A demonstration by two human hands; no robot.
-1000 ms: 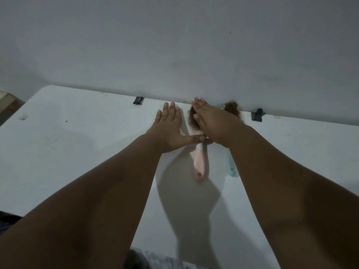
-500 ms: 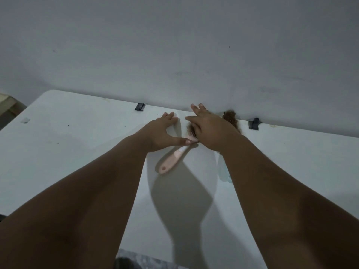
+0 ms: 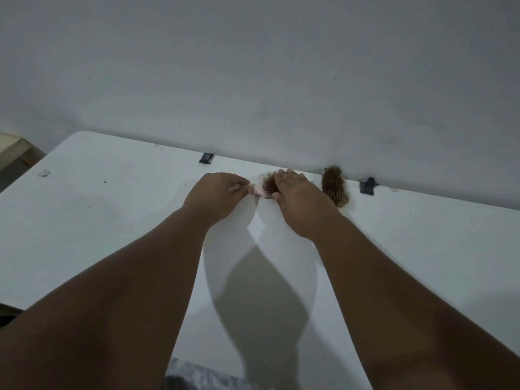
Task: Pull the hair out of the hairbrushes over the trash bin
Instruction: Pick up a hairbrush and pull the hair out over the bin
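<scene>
Pink hairbrush [image 3: 260, 190] | we clamp left hand [image 3: 215, 194] and right hand [image 3: 299, 197] on it | light, stiff | hair [image 3: 269, 183] soft, matted; we'd pinch it near the bristles

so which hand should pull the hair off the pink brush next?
Probably the right hand: its fingers already lie over the hair-filled head of the pink brush. The left hand pinches the brush's other end and is better left steadying it.

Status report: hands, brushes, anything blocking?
Left hand and right hand both on pink hairbrush, hair still in. Second hairy brush untouched by wall. No trash bin in view.
</scene>
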